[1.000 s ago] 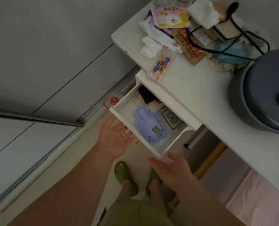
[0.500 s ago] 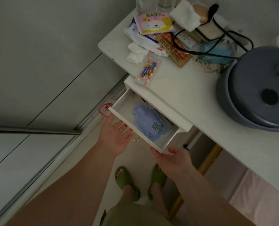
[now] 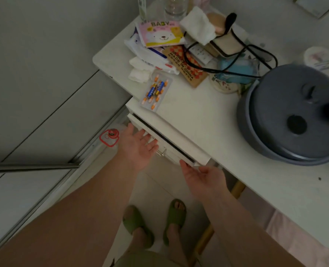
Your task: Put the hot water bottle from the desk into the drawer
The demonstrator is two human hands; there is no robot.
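The drawer (image 3: 171, 146) under the front edge of the white surface (image 3: 208, 120) is nearly shut, with only a thin dark slit showing along its top. The hot water bottle cannot be seen; nothing of the drawer's inside shows through that slit.

The left hand (image 3: 137, 146) lies flat against the drawer front near its left end, palm up and fingers (image 3: 150, 138) spread wide, holding nothing. A small metal pull (image 3: 162, 152) sticks out of the drawer front just beside those fingers. The right hand (image 3: 203, 177) is at the drawer's right end, fingers loosely spread and empty, with one fingertip touching the lower corner of the drawer front.

On the surface, a clear pack of batteries (image 3: 156, 91) lies right at the front edge above the drawer. Behind it, toward the far left corner, sit crumpled tissues (image 3: 139, 73), a pink "BABY" packet (image 3: 161, 34) and a brown card (image 3: 186, 67) printed with text. A black cord (image 3: 236, 53) loops over a blue mask (image 3: 235, 70) further right. A large grey pot with a lid (image 3: 292, 116) fills the right side of the surface.

On the floor stand two feet in green slippers (image 3: 156, 222), and a red-rimmed object (image 3: 109, 136) lies by the sliding door track
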